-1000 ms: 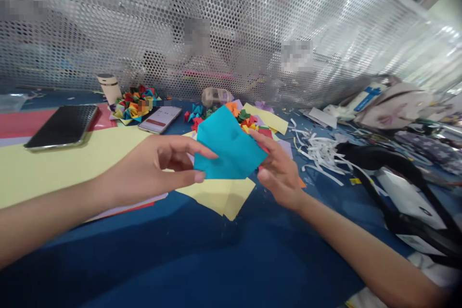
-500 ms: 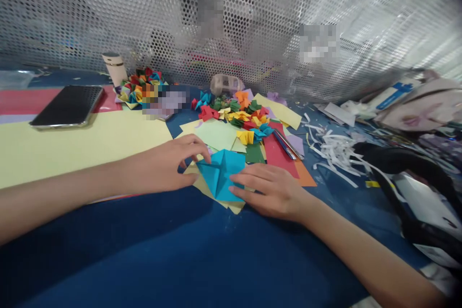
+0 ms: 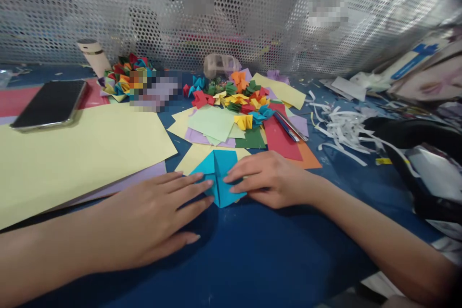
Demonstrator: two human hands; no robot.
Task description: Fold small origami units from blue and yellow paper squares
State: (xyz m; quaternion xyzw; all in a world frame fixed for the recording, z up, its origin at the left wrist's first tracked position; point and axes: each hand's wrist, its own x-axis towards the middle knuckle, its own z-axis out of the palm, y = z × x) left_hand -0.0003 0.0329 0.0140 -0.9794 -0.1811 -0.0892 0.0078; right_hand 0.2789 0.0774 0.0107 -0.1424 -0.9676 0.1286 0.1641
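Observation:
A partly folded sheet of blue origami paper (image 3: 224,159) lies before me, a crease running down its middle and its left side folded inward. My left hand (image 3: 155,216) is spread flat, fingertips touching the paper's left side and thumb stretched out over the blue table. From the right, my right hand (image 3: 276,180) rests on the paper with extended fingers pressing its right half; the thumb is hidden. Beneath the blue piece is a pale yellow sheet (image 3: 191,156). Just beyond sit light green sheets (image 3: 211,122) and a dark green one (image 3: 252,138).
Folded paper pieces (image 3: 238,98) in several colours are heaped behind the sheets. A phone (image 3: 52,103) rests on large yellow paper (image 3: 108,149) at left, near a white cylinder (image 3: 94,57). Pens (image 3: 290,126), white paper strips (image 3: 342,130) and a black strap (image 3: 388,137) lie right. Perforated silver sheeting (image 3: 252,19) stands behind.
My left hand has come down and flattened, its fingers now on the paper's left side, which lies folded flatter. My right hand stays on the right half. The view has shifted slightly.

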